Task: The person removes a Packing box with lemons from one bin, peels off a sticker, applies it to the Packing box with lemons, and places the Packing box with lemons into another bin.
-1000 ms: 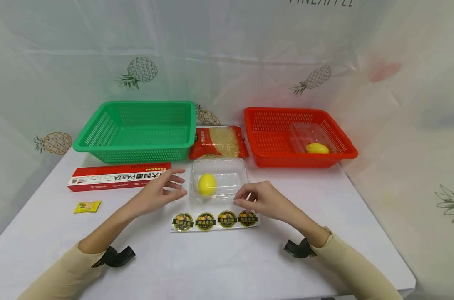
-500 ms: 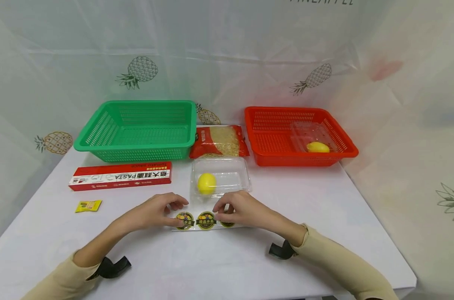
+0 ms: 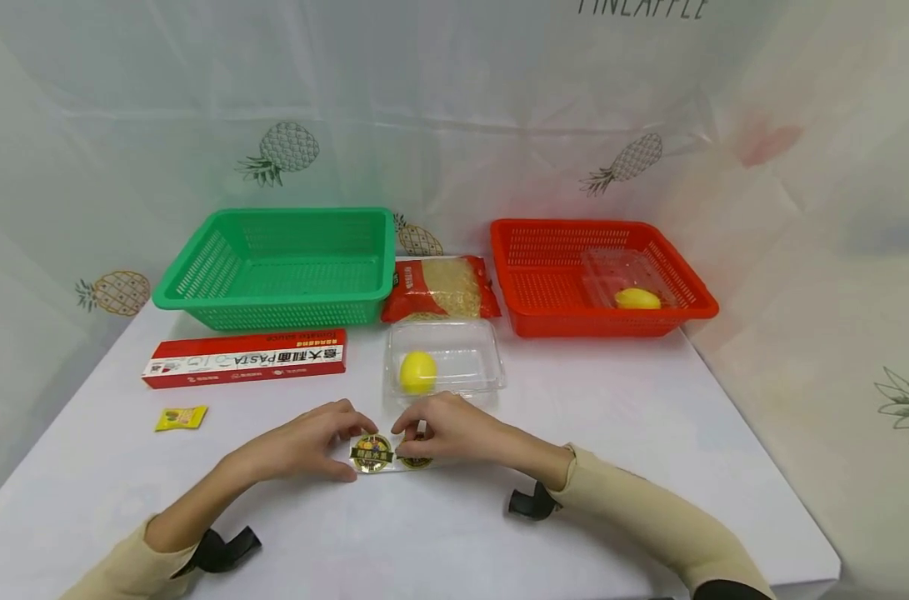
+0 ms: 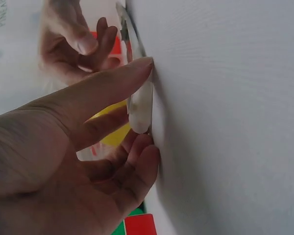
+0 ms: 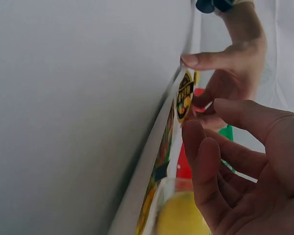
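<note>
A white strip of round black-and-gold stickers (image 3: 372, 454) lies on the table before me. My left hand (image 3: 307, 442) grips its left end, thumb at the near edge and fingers at the far edge. In the left wrist view, that end of the strip (image 4: 140, 115) bends up. Over the second sticker hovers my right hand (image 3: 450, 429), hiding the strip's right part. The right wrist view has its thumb and forefinger apart beside the leftmost sticker (image 5: 184, 97), nothing between them. Just behind is a clear plastic box (image 3: 465, 354) with a yellow lemon (image 3: 418, 372) in it.
At the back stand a green basket (image 3: 274, 312) and a red basket (image 3: 596, 325); the red one holds another clear box and lemon (image 3: 637, 298). Between them lies a red pasta bag (image 3: 442, 287). On the left are a pasta box (image 3: 244, 358) and a yellow packet (image 3: 181, 418).
Both hands have come down to the sticker strip, the right moving left across it. The left hand has taken hold of the strip's left end.
</note>
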